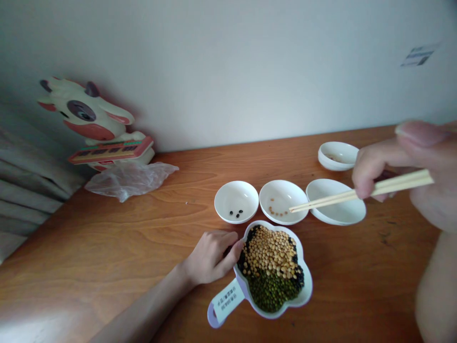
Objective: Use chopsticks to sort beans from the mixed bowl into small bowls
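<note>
My left hand [216,257] pinches the upper left rim of a flower-shaped dish [306,286] with a labelled handle. Yellow soybeans [269,250], green mung beans [273,290] and some black beans [300,276] fill it. In my right hand [403,162] is a pair of chopsticks [364,191], pointing left. Their tips are close together over the right side of the middle white bowl [285,190]; I cannot tell whether they grip a bean. Several yellow beans lie in that bowl. Three black beans lie in the left bowl [237,193].
A third white bowl [339,214] stands at the right, partly under the chopsticks. Behind it is another bowl [333,164] with something pale inside. A cow-shaped toy keyboard [112,152] and a crumpled plastic bag [128,178] are at the back left, near the wall.
</note>
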`<state>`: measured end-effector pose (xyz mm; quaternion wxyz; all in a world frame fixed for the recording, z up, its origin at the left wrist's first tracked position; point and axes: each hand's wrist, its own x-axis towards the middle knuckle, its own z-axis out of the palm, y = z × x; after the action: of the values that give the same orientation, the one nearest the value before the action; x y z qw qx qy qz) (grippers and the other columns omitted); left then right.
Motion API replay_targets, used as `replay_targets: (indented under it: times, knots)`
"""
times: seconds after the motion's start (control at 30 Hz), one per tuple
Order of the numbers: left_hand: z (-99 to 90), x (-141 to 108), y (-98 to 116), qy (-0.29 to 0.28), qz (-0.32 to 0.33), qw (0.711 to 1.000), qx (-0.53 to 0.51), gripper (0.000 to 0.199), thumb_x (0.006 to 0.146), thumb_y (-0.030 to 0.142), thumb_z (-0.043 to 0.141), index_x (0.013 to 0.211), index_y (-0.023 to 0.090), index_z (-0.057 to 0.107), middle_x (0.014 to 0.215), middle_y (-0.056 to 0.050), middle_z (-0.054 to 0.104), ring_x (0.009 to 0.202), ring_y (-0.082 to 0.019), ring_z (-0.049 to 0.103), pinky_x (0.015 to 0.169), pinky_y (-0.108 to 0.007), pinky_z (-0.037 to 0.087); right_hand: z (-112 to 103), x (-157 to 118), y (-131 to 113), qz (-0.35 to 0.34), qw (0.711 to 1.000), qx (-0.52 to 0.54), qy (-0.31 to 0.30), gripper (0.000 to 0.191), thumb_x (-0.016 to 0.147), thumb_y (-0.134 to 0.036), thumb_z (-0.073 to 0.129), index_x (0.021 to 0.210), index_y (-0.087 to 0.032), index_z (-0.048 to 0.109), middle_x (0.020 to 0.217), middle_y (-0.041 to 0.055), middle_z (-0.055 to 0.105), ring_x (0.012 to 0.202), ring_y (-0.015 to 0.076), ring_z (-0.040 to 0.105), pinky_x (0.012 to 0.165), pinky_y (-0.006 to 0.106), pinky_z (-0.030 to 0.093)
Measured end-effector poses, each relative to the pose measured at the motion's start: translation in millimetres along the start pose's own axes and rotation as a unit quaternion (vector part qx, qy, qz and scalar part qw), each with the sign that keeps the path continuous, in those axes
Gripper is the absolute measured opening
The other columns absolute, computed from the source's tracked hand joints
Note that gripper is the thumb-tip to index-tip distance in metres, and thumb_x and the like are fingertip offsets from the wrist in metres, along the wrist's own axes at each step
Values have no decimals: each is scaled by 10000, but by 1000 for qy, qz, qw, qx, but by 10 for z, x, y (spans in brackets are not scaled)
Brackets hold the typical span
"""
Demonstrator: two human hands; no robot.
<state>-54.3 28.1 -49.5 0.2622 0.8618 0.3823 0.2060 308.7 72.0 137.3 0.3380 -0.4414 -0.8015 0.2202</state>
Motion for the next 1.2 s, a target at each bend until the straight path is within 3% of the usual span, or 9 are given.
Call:
replay_targets:
  times: [0.03, 0.17, 0.3, 0.5, 0.77, 0.9, 1.2]
  knots:
    - [2, -2, -2, 0, -1, 1000, 2, 404, 1186, 368, 367, 817, 219, 440, 732, 3, 555, 641, -148, 515, 640, -310, 364, -15, 16, -10, 23, 999, -10, 30, 729, 1167, -590, 336, 648, -247, 715, 590, 68, 654, 569, 211, 520, 620, 448, 323]
    - [3, -12, -3, 0, -4, 1000, 7, 409, 1188, 367, 362, 819, 215, 450, 737, -4, 568, 649, -148, 528, 644, -308, 375, -20, 106, -56, 15, 1000, 16, 12, 648, 1140, -617, 452, 681, -247, 721, 594, 46, 646, 572, 192, 545, 598, 415, 347]
    - [3, -14, -13, 3, -2, 1000, 9, 408, 1185, 368, 365, 815, 215, 444, 732, -1, 561, 640, -147, 520, 639, -305, 371, -46, 135, -16, 12, 1000, -12, -21, 673, 1152, -637, 401, 712, -228, 704, 615, 49, 637, 556, 176, 541, 586, 401, 346]
    - [8, -17, -31, 3, 1, 1000, 9, 415, 1187, 365, 353, 811, 215, 445, 734, -3, 562, 644, -149, 532, 640, -297, 384, -44, 91, -51, -5, 1000, -14, -18, 692, 1167, -634, 351, 724, -227, 694, 624, 23, 625, 559, 159, 545, 583, 376, 352]
    - [-3, -15, -32, 4, 5, 1000, 18, 430, 1187, 366, 349, 801, 212, 463, 737, -12, 585, 651, -151, 540, 646, -302, 401, 233, 114, -216, -69, 989, 20, -131, 610, 1193, -541, 362, 757, -218, 641, 630, -20, 605, 577, 136, 538, 617, 337, 385]
    - [-9, -8, -38, 6, 8, 1000, 22, 438, 1188, 366, 356, 803, 208, 494, 731, -14, 597, 643, -148, 540, 638, -297, 410, 402, 131, -316, -64, 976, 2, -208, 628, 1204, -529, 326, 733, -212, 593, 616, -16, 596, 558, 137, 515, 619, 360, 349]
    - [-32, 6, -23, 10, 13, 999, 29, 452, 1184, 373, 357, 794, 212, 520, 727, -19, 617, 633, -149, 542, 631, -301, 420, 520, 153, -364, -99, 971, -5, -216, 651, 1199, -548, 356, 681, -203, 549, 556, -44, 512, 502, 108, 411, 611, 354, 300]
